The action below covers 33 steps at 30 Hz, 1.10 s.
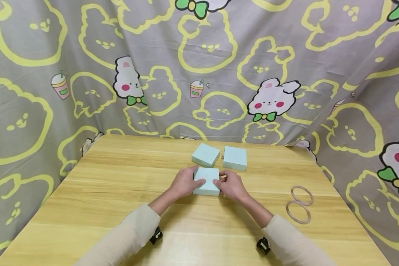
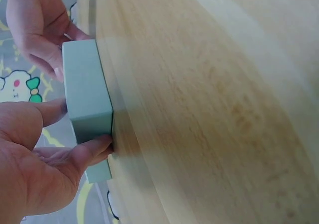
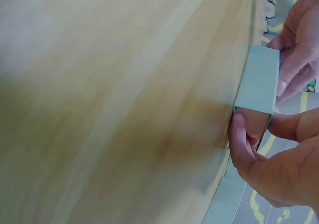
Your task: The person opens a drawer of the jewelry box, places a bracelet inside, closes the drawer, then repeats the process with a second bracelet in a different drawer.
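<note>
A flat mint-blue box lies on the wooden table between both hands. My left hand grips its left side, thumb on the lid and fingers along the side, as the left wrist view shows on the box. On the opposite side my right hand holds it, thumb on top and fingers at the end face. That end of the box shows a brownish inner panel framed by the blue sleeve. Beside the right fingers a small tan tab sticks out.
Two more mint-blue boxes stand just behind, one turned at an angle and one to its right. Two pinkish rings, an upper one and a lower one, lie on the table at the right. A patterned curtain hangs behind.
</note>
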Each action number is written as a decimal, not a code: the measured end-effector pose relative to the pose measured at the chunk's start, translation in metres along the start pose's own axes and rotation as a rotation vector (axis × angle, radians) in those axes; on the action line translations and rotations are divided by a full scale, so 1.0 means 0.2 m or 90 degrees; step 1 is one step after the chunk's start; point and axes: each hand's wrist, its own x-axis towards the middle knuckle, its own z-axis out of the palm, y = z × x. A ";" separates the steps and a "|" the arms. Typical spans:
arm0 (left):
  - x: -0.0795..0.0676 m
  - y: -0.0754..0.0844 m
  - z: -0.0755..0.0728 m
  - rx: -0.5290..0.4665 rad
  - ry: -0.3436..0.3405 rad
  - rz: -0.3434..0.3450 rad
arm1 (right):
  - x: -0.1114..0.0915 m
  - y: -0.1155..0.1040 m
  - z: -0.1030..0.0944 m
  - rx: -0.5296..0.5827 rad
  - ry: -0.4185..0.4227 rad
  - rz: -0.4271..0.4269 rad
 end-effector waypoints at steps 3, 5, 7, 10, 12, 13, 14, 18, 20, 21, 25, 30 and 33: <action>0.00 0.00 -0.01 -0.004 -0.002 -0.002 | 0.00 -0.01 0.00 0.002 0.002 0.001; 0.00 0.00 -0.01 0.006 -0.002 -0.003 | 0.00 -0.02 0.01 0.009 0.000 0.007; 0.01 0.01 -0.02 0.017 -0.004 -0.007 | 0.00 -0.03 0.02 0.015 -0.006 0.008; 0.02 0.00 -0.05 0.036 -0.008 -0.013 | 0.00 -0.07 0.03 0.027 -0.023 0.004; 0.03 0.00 -0.09 0.036 -0.014 -0.026 | 0.00 -0.10 0.04 0.031 -0.041 -0.005; 0.03 0.00 -0.10 0.040 -0.016 -0.029 | 0.00 -0.12 0.05 0.033 -0.050 -0.009; 0.04 0.00 -0.13 0.042 -0.019 -0.035 | 0.01 -0.14 0.06 0.032 -0.056 -0.013; 0.05 -0.02 -0.22 0.055 -0.029 -0.053 | 0.03 -0.20 0.09 0.041 -0.079 -0.024; 0.05 -0.04 -0.26 0.062 -0.032 -0.061 | 0.04 -0.24 0.11 0.043 -0.086 -0.025; 0.05 -0.05 -0.28 0.064 -0.034 -0.064 | 0.04 -0.26 0.12 0.044 -0.091 -0.026; 0.04 -0.10 -0.36 0.073 -0.042 -0.075 | 0.06 -0.32 0.17 0.043 -0.113 -0.027; 0.00 -0.20 -0.45 0.084 -0.047 -0.079 | 0.07 -0.39 0.27 0.046 -0.146 -0.034; -0.04 -0.26 -0.49 0.090 -0.050 -0.094 | 0.08 -0.43 0.34 0.050 -0.161 -0.030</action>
